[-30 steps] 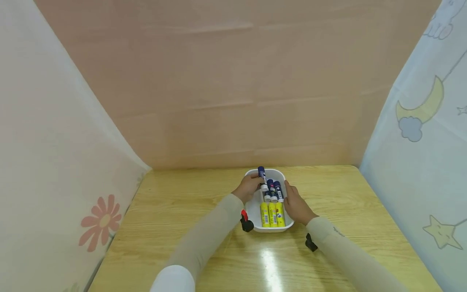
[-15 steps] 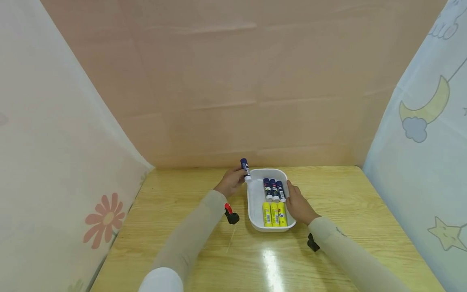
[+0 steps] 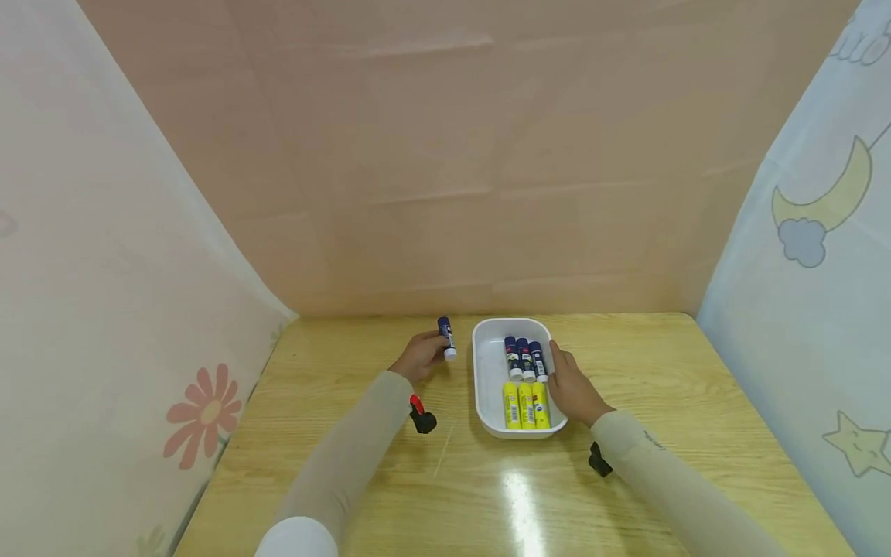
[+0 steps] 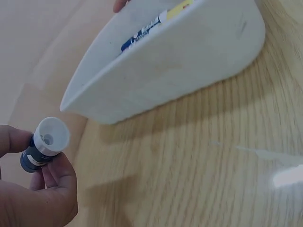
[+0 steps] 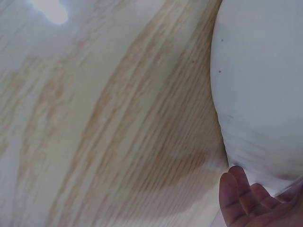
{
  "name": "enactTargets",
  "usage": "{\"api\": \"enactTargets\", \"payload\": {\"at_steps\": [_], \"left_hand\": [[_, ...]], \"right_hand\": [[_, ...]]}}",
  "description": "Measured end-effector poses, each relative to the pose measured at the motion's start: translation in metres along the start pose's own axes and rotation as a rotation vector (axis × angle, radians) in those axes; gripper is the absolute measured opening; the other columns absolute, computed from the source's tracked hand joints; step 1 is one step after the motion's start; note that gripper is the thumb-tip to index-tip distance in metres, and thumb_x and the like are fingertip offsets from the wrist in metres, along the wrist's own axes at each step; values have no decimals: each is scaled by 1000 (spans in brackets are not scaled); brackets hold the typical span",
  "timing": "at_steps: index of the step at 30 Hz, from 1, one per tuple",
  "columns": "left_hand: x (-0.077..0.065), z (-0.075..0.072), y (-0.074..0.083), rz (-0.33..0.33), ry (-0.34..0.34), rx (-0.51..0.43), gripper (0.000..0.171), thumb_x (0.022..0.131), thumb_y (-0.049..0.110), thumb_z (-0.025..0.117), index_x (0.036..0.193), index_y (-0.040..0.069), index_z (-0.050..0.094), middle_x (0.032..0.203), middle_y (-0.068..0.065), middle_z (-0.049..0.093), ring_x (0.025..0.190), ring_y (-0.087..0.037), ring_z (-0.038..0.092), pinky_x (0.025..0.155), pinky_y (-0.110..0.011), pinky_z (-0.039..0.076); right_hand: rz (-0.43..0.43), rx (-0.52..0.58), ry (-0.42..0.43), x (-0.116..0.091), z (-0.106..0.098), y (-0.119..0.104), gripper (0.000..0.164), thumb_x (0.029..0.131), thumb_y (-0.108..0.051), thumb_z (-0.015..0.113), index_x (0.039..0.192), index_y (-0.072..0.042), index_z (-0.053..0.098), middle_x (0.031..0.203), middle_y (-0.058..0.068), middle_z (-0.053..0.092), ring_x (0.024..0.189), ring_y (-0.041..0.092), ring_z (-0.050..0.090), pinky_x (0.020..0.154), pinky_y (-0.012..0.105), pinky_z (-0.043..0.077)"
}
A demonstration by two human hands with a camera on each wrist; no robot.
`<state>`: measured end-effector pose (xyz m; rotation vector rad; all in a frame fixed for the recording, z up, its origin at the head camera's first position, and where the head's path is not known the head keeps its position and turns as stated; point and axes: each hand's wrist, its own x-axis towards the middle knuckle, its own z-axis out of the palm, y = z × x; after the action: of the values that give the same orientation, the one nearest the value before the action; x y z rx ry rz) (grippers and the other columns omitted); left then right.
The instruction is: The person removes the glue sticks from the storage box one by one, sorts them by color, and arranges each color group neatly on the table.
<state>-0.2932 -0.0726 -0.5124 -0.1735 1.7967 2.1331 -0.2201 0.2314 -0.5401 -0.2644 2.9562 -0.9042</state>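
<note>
My left hand (image 3: 418, 357) pinches a dark blue glue stick (image 3: 446, 338) between thumb and fingers, left of a white plastic basket (image 3: 492, 387). In the left wrist view the white end of this glue stick (image 4: 52, 137) faces the camera, over the table. At the basket's right side, my right hand (image 3: 576, 391) holds the wall by its rim; its fingers (image 5: 233, 201) lie along the outside in the right wrist view. Inside the basket, three blue glue sticks (image 3: 527, 359) lie in a row behind three yellow glue sticks (image 3: 527, 406).
A wooden table (image 3: 348, 348) carries the basket near its back edge. Behind rises a tan cloth backdrop (image 3: 431, 170), with a pale flowered cloth (image 3: 125, 255) at left and a moon-and-star printed cloth (image 3: 800, 325) at right.
My left hand has carried the blue glue stick from above the basket out over its left rim, then lower beside it. My right hand stays at the basket's right side.
</note>
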Motion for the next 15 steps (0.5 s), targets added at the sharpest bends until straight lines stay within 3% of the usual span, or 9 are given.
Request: {"api": "enactTargets", "payload": {"at_steps": [10,15], "left_hand": [[-1,-11,-15,-94,42,120,54,96,3,57,144,-8,35,137,-26,47,116,-32,53,100,-42,46],[-3,-12,-20,-87,62,158,54,94,2,58,142,-8,35,135,-28,47,115,-33,53,96,-40,48]], "right_hand": [[26,10,-17,-1,2,-2,65,102,-13,36,155,-3,-1,149,29,23,128,46,42,103,56,36],[40,8,-25,-2,3,-2,65,103,-14,36,156,-4,-1,150,28,22,130,45,40,104,55,35]]}}
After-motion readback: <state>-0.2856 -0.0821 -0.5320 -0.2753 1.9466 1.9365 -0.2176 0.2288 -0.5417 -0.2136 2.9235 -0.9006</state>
